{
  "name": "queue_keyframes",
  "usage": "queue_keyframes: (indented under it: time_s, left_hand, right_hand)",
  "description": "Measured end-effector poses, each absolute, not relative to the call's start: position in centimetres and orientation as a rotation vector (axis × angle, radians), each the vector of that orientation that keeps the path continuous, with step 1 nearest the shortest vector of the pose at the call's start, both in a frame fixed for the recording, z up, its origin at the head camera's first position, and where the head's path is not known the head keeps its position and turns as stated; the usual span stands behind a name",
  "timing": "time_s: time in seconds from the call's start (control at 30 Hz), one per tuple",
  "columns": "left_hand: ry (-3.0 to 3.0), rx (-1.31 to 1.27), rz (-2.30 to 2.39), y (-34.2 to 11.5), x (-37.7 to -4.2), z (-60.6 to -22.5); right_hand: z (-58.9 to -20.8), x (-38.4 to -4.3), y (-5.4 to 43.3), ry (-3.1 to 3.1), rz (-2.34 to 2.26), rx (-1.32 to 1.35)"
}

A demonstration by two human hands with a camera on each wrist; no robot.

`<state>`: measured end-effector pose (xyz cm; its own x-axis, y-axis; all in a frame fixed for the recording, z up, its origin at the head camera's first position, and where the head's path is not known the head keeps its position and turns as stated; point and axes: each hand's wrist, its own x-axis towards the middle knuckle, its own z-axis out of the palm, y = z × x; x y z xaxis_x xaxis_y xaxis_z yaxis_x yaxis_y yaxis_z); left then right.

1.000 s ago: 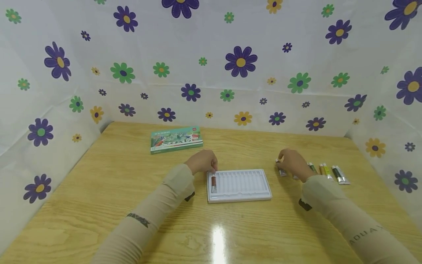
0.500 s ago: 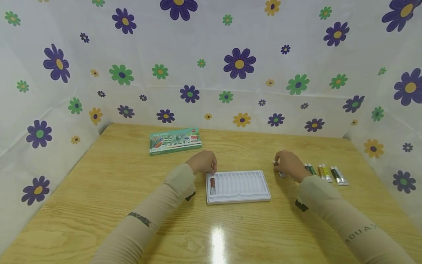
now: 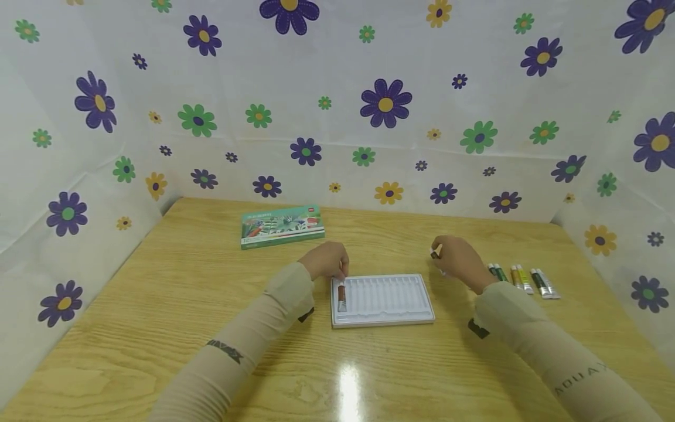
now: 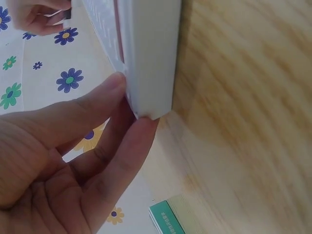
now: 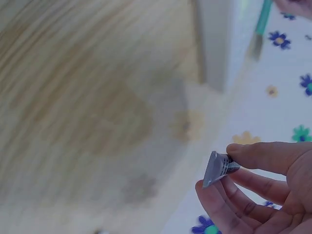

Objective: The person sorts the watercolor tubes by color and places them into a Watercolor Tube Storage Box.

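Note:
A white paint tray (image 3: 390,299) with slots lies on the table, and a reddish-brown paint tube (image 3: 341,298) occupies its leftmost slot. At the tray's far left corner, my left hand (image 3: 328,259) pinches the edge; the left wrist view shows the thumb (image 4: 105,90) at the rim and a finger lower on the corner. Right of the tray, my right hand (image 3: 460,261) holds a dark-labelled paint tube (image 5: 222,168) between thumb and fingers, above the table. Its silver crimped end shows in the right wrist view, while the fingers partly cover the rest.
Green paint tubes (image 3: 497,272), yellow-toned tubes (image 3: 521,279) and a dark and silver pair (image 3: 545,283) lie to the right. A green paint box (image 3: 283,227) is at the back left. A flowered cloth (image 3: 316,70) encloses the table (image 3: 211,281).
My right hand has lifted the dark-labelled paint tube off the table and moved slightly left toward the tray. My left hand stays at the tray's corner.

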<state>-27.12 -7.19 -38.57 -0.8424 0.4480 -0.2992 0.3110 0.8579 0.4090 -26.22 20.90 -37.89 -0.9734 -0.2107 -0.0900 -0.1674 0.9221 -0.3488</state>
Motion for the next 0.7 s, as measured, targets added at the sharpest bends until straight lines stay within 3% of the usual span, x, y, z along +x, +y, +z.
queue_keyframes:
  time_s: [0.43, 0.7]
  left_hand:
    - [2.649, 0.564, 0.479, -7.4, -27.0, -38.4]
    - [2.640, 0.535, 0.484, -7.4, -27.1, -38.6]
  right_hand:
    - [-36.0, -24.0, 14.9, 2.877, -0.799, -0.470]
    - [-36.5, -22.4, 10.9, 2.686, -0.934, -0.449]
